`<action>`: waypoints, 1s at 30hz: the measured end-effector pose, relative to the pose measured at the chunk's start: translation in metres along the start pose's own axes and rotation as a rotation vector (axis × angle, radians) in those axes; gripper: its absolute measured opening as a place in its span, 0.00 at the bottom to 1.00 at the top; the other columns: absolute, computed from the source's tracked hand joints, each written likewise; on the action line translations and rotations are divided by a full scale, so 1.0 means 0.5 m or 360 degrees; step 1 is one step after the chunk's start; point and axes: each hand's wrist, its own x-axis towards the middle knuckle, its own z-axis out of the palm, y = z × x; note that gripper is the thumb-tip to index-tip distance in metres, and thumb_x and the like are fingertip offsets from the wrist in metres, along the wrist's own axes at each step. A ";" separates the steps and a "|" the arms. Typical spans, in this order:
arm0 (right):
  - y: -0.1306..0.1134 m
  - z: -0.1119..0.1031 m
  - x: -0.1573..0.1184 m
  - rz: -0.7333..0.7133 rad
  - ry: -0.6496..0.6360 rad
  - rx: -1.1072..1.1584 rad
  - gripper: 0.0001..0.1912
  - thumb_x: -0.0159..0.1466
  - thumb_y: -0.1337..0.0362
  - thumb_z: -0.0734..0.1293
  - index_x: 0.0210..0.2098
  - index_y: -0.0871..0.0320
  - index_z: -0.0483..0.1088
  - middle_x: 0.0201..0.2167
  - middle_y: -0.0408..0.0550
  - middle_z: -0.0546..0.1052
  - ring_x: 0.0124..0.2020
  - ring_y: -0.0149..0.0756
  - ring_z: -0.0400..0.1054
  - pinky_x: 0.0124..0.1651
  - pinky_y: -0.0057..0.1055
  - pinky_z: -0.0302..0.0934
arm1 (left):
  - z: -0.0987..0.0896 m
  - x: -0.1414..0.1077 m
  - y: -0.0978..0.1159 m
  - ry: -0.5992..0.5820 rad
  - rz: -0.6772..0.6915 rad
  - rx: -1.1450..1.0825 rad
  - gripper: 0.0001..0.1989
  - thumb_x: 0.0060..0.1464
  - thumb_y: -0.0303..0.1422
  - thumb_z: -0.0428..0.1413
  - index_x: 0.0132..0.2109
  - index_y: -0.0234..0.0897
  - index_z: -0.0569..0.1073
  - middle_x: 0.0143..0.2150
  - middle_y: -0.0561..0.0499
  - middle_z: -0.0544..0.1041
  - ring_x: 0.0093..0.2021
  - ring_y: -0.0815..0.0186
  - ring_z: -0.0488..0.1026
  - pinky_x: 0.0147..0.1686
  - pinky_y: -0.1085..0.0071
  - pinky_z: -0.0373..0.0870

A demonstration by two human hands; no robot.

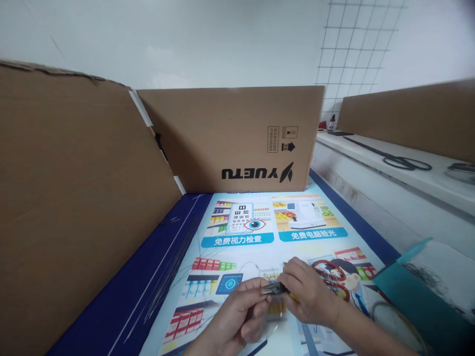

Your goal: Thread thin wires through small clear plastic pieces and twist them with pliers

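My right hand (308,292) is closed around a small pair of pliers (272,289), with a bit of yellow handle showing under the fingers. The metal jaws point left and reach the fingertips of my left hand (247,311). Those fingers are pinched together at the jaws, on what looks like a thin clear wire (281,319). This wire curves in a loop below the pliers; its ends are hard to make out. Just beyond my right hand lies a pair of red-handled scissors (336,284) on the printed table cover (237,252).
Cardboard panels (230,133) wall off the back and left. At right stands a teal box (419,291) with dark thin strands, beside a coil of wire (399,321). A white ledge (393,143) holds black scissors (404,162) and a small bottle (332,121). Thin strands (163,277) lie on the left.
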 end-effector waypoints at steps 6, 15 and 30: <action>0.003 0.004 -0.002 -0.0071 -0.0007 -0.0012 0.11 0.57 0.72 0.57 0.39 0.61 0.64 0.30 0.52 0.67 0.33 0.40 0.58 0.35 0.40 0.59 | -0.001 -0.001 -0.002 0.0008 -0.0061 -0.0048 0.05 0.48 0.29 0.54 0.27 0.35 0.65 0.15 0.61 0.61 0.08 0.81 0.46 0.08 0.80 0.42; 0.001 0.007 -0.002 -0.0021 0.0029 -0.0022 0.10 0.57 0.72 0.58 0.39 0.60 0.64 0.30 0.51 0.67 0.33 0.40 0.60 0.36 0.39 0.60 | 0.006 0.001 0.000 0.0023 0.0018 0.0043 0.05 0.49 0.29 0.53 0.28 0.36 0.64 0.14 0.61 0.60 0.08 0.81 0.44 0.10 0.79 0.40; 0.015 -0.060 0.033 0.0737 -0.0210 0.0612 0.05 0.59 0.70 0.60 0.33 0.58 0.65 0.29 0.44 0.68 0.31 0.32 0.62 0.33 0.28 0.59 | -0.009 -0.009 0.034 0.0757 0.1046 0.1650 0.05 0.50 0.30 0.54 0.30 0.40 0.75 0.27 0.51 0.73 0.28 0.65 0.67 0.30 0.73 0.61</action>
